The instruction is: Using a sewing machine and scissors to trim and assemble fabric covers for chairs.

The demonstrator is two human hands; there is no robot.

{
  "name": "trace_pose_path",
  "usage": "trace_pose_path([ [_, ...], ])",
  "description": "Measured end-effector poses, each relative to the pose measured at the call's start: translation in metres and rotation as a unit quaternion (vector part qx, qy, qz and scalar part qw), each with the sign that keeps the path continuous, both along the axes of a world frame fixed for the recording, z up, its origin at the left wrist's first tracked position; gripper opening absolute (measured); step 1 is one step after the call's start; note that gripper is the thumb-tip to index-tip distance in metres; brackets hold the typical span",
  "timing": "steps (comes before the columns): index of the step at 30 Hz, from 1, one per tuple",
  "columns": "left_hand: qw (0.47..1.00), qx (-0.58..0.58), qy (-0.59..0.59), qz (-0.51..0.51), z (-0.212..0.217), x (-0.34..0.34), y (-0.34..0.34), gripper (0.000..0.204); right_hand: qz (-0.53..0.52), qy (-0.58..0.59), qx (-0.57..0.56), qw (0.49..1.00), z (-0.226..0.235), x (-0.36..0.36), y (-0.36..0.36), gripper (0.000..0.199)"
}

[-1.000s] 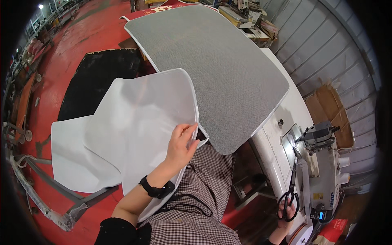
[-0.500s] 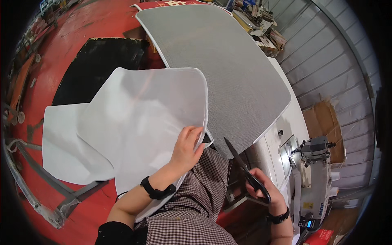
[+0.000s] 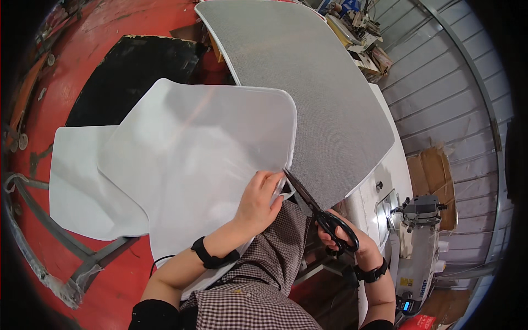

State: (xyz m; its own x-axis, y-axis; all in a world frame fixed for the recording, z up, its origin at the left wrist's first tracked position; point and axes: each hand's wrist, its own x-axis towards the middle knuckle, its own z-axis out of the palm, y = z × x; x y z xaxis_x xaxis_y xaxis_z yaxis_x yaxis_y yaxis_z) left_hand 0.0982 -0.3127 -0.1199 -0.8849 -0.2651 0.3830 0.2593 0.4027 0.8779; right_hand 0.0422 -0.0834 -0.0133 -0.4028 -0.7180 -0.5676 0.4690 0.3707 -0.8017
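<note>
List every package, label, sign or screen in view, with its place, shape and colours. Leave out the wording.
Small screen: on the control box low on the sewing machine, lower right; little lit blue rectangle in a dark housing.
Label: on the sewing machine body just above the screen; small yellow patch.
Cardboard: flattened brown sheet against the grey corrugated wall, right.
Red package: bottom right edge, only partly visible.

Single head-worn fisheye view, looking steeply down from above the person's lap. Forearms enter from the lower edge at close range. The grey work table [image 3: 308, 82] bends toward the upper rim; corners are black.
</note>
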Motion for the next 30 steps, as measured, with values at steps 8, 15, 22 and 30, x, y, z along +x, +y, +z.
trace_pose_path([
  [8, 1.0, -0.011, 0.012, -0.002, -0.001, 0.0, -0.001, 0.048, -0.028, -0.011, -0.003, 1.0, -0.001, -0.002, -0.002, 0.063],
  [15, 1.0, -0.008, 0.013, -0.005, -0.001, 0.0, -0.002, 0.048, -0.028, -0.009, -0.006, 1.0, 0.0, -0.004, -0.006, 0.061],
  [22, 1.0, -0.013, 0.007, -0.01, -0.001, -0.001, 0.0, 0.046, -0.032, 0.003, 0.032, 0.999, 0.006, -0.003, -0.007, 0.063],
  [30, 1.0, -0.015, 0.008, -0.007, 0.0, 0.0, 0.0, 0.046, -0.021, 0.04, 0.065, 0.997, 0.014, -0.006, -0.012, 0.06],
])
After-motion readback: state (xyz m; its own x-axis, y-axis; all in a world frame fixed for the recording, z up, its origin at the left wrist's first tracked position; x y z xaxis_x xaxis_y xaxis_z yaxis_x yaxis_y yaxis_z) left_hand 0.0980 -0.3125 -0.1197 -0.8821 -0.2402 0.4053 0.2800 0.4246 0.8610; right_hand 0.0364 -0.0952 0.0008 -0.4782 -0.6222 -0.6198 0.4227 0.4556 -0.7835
